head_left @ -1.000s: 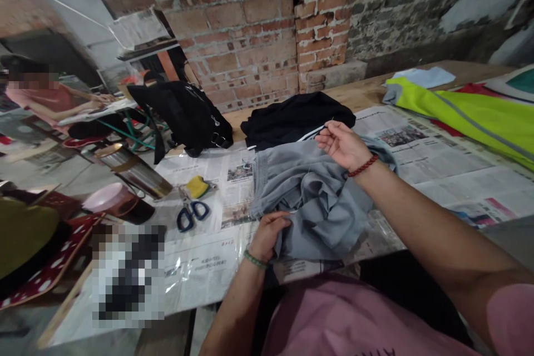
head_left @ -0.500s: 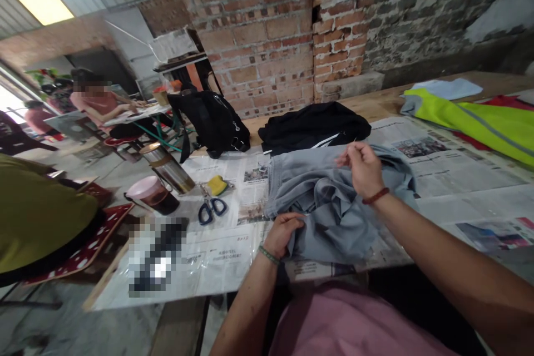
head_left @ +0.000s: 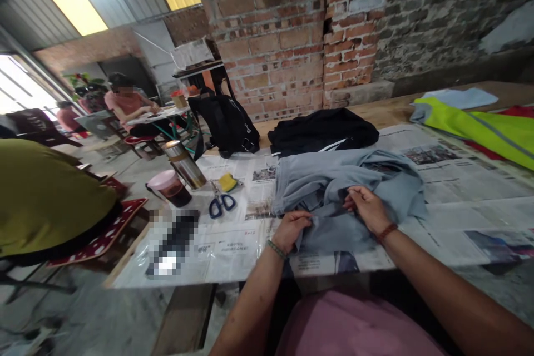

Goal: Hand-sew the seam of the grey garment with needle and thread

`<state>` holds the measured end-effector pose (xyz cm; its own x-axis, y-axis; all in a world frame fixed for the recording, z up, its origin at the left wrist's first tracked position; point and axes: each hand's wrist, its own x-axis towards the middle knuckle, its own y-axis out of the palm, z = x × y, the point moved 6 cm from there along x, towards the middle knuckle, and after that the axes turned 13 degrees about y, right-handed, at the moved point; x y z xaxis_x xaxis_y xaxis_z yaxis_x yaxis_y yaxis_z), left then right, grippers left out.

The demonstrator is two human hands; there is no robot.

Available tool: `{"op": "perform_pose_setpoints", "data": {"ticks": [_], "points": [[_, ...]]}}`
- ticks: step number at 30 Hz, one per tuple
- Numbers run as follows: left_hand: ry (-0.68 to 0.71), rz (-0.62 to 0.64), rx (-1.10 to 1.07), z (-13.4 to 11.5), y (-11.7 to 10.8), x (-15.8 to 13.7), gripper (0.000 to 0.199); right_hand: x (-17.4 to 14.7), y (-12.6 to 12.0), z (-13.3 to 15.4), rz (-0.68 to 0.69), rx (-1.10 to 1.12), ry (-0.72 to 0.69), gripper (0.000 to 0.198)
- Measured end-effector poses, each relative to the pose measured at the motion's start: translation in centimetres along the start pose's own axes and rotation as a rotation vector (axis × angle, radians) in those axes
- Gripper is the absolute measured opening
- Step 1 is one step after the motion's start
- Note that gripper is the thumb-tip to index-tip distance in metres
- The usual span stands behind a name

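Head view: we keep the left hand [head_left: 292, 226] pinching the grey garment [head_left: 334, 189] flat near the scissors [head_left: 221, 204] while the right hand [head_left: 367, 207], fingers closed on a fold, works beside it.

Bare forearms, no sleeves reaching the wrists. Green beaded bracelet [head_left: 276, 249] around the wrist of the left hand [head_left: 292, 226]. Dark red beaded bracelet [head_left: 387, 232] around the wrist of the right hand [head_left: 367, 207]. Pink shirt [head_left: 354, 328] over the chest, plain, slightly creased.
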<state>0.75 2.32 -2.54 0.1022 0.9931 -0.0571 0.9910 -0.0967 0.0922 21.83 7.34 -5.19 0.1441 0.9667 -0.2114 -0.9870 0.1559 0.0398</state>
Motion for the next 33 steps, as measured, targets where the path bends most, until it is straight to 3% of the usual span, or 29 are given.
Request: {"op": "perform_pose_setpoints", "data": {"ticks": [7,13,18,21,25,28,31,33], "points": [[0.024,-0.037,0.022,-0.2,-0.2,0.1,0.014,0.9,-1.0,0.2,-0.053,0.055,0.020,0.021],[0.051,-0.010,0.070,-0.6,-1.4,-0.2,0.017,0.4,-0.6,1.1,0.009,0.030,0.000,0.022],[0.183,-0.005,0.176,-1.7,-2.0,-0.9,0.032,0.2,-0.4,1.2,0.019,-0.025,-0.004,0.020],[0.335,-0.141,0.304,-2.8,-3.4,-2.1,0.034,0.2,-0.3,1.0,0.038,-0.042,-0.007,0.020],[0.482,-0.384,0.603,-4.7,-7.4,-4.8,0.030,0.2,-0.5,0.6,0.047,-0.050,-0.016,0.020],[0.529,-0.561,0.953,-7.2,-12.5,-7.5,0.029,0.1,-0.6,0.4,0.044,-0.063,-0.017,0.020],[0.446,-0.627,1.338,-10.0,-18.2,-9.4,0.031,0.1,-0.6,0.3,0.061,-0.085,-0.031,0.019],[0.278,-0.607,1.528,-11.3,-22.0,-9.9,0.036,0.1,-0.6,0.3,0.068,-0.087,-0.038,0.018]]}}
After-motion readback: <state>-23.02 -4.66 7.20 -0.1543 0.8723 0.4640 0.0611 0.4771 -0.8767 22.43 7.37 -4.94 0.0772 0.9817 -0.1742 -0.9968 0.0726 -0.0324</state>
